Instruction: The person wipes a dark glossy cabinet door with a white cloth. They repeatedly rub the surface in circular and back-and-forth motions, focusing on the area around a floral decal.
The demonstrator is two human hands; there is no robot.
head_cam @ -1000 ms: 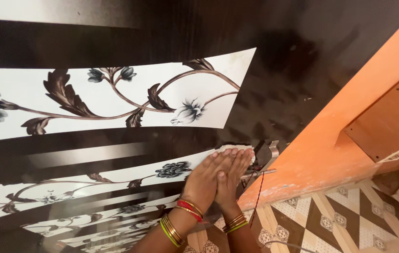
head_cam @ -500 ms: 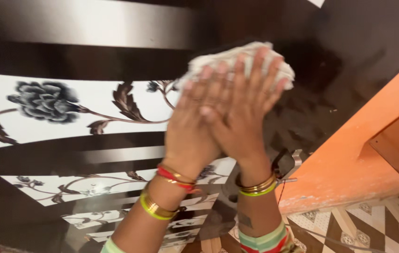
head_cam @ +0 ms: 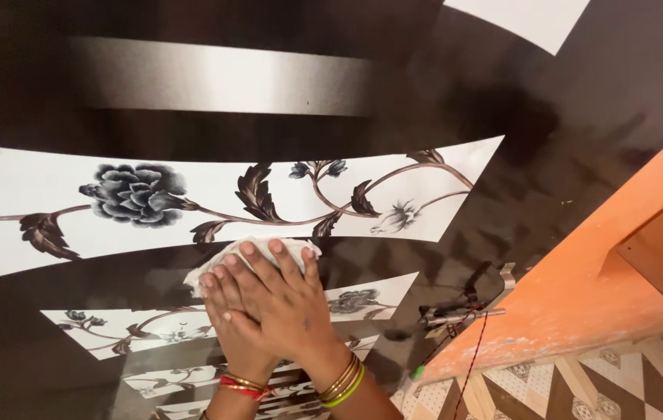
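Note:
Both my hands press a crumpled white cloth (head_cam: 211, 268) flat against a glossy dark panel (head_cam: 502, 194) printed with white bands and grey flowers. My right hand (head_cam: 288, 299), with gold and green bangles at the wrist, lies on top. Beneath it and slightly to the left is my left hand (head_cam: 218, 307), wearing red and gold bangles. The cloth shows above and to the left of my fingertips, just under the wide white band with the large grey flower (head_cam: 133, 193).
A metal handle (head_cam: 467, 311) with a red string hanging from it sticks out of the panel at the lower right. An orange wooden frame (head_cam: 580, 288) runs diagonally along the right. Patterned floor tiles (head_cam: 580, 389) fill the bottom right corner.
My hands and the cloth swept from beside the handle up the panel, then came down and to the left. The right hand now lies over the left.

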